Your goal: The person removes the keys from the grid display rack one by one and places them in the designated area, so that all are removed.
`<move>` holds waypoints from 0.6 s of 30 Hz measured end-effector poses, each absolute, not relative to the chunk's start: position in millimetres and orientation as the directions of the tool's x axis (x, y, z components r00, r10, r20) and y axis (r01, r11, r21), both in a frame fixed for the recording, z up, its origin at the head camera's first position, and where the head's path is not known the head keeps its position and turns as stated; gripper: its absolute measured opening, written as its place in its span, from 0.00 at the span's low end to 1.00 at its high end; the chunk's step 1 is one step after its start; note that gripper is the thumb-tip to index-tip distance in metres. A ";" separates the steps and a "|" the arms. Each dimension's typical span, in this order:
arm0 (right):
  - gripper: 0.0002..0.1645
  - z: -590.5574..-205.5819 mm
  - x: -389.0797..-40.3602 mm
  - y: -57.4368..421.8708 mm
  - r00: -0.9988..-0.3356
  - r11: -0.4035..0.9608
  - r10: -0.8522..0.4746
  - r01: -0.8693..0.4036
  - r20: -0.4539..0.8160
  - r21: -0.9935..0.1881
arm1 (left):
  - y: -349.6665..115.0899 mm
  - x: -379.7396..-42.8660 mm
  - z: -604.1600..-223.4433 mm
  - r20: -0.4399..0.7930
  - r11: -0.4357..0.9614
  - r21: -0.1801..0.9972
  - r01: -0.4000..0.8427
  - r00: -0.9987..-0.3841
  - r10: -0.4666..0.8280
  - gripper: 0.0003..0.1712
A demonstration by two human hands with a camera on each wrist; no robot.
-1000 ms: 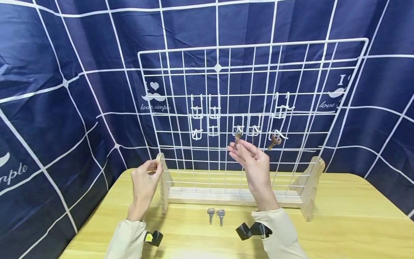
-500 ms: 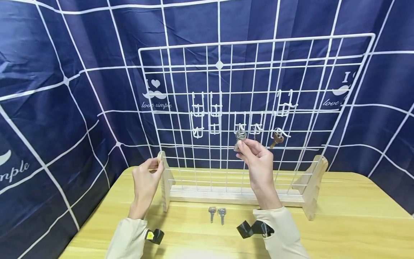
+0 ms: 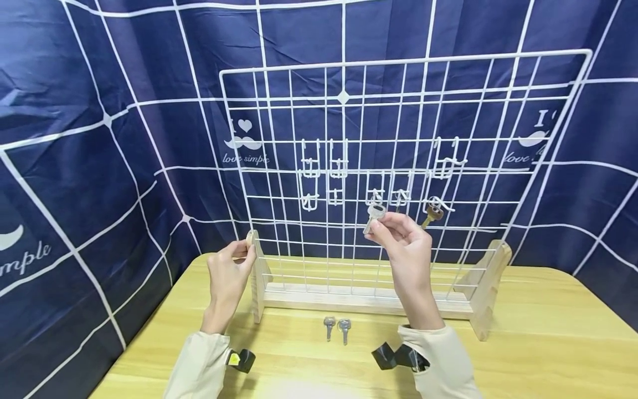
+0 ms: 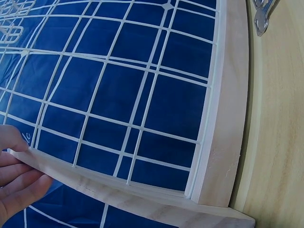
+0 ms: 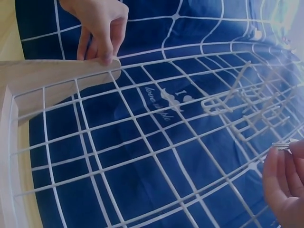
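My right hand is raised in front of the white wire grid, pinching a silver key between thumb and fingers. The key's head points up, close below a white hook, and a small ring at its top overlaps that hook in the head view. In the right wrist view the key shows only as a thin edge at the fingertips. At the grid's left end my left hand grips the top of the wooden side support. The left wrist view shows its fingers around that wood.
A brown key hangs from a hook to the right, and another hook with a ring sits between. Several more hooks are on the grid. Two silver keys lie on the wooden table before the base bar.
The right hand has turned the key, so its flat silver head now faces the camera. The left hand keeps its grip on the support. The head view has shifted slightly.
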State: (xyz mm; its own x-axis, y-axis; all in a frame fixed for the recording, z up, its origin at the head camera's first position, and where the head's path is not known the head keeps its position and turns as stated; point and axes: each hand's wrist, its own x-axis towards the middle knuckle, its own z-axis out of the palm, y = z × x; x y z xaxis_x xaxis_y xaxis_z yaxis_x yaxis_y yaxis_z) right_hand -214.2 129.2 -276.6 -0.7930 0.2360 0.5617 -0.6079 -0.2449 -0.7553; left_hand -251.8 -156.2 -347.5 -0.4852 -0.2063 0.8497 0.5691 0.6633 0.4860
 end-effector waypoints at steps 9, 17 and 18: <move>0.09 -269.9 -205.4 133.2 -0.776 -0.230 0.248 -0.629 0.580 -0.743 | -155.7 -252.1 -346.1 0.854 0.689 0.471 0.551 -0.480 -0.201 0.03; 0.11 -264.4 -196.4 134.0 -0.782 -0.229 0.236 -0.622 0.577 -0.749 | -156.3 -252.1 -347.9 0.839 0.671 0.496 0.551 -0.502 -0.208 0.03; 0.11 -264.0 -195.4 134.0 -0.780 -0.227 0.237 -0.624 0.579 -0.748 | -156.2 -251.7 -348.2 0.839 0.671 0.497 0.551 -0.504 -0.207 0.03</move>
State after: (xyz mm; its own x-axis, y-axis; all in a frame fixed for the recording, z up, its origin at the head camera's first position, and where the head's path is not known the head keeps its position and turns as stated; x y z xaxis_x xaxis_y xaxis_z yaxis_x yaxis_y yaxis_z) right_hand -195.4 134.0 -264.0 -0.7803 0.2368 0.5788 -0.6238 -0.2272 -0.7479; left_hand -251.7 -156.2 -348.2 -0.5037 -0.2073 0.8386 0.5509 0.6706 0.4967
